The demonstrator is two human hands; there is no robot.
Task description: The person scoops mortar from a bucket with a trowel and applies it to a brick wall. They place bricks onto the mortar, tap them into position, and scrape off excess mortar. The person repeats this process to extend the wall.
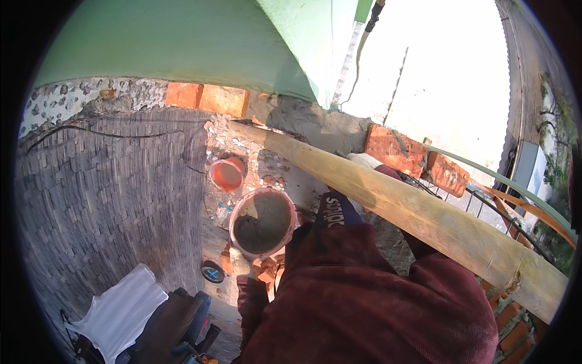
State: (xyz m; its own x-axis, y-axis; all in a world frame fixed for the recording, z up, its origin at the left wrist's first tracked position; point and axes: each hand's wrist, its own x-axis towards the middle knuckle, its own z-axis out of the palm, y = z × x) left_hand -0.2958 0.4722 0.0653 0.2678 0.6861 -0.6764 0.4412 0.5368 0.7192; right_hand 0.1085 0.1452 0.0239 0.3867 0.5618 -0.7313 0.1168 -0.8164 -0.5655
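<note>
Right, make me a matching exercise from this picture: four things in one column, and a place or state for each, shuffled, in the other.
Things:
1. big bucket
2. small orange bucket
3. wooden pole
4. bricks

Places or states:
A. runs slantwise across the picture, from upper middle to lower right
B. set along the top of the wall, under the green sheet
C. holds grey mortar, left hand at its lower rim
D. far below on the ground, looks empty

Pairs: 1-C, 2-D, 3-A, 4-B
</note>
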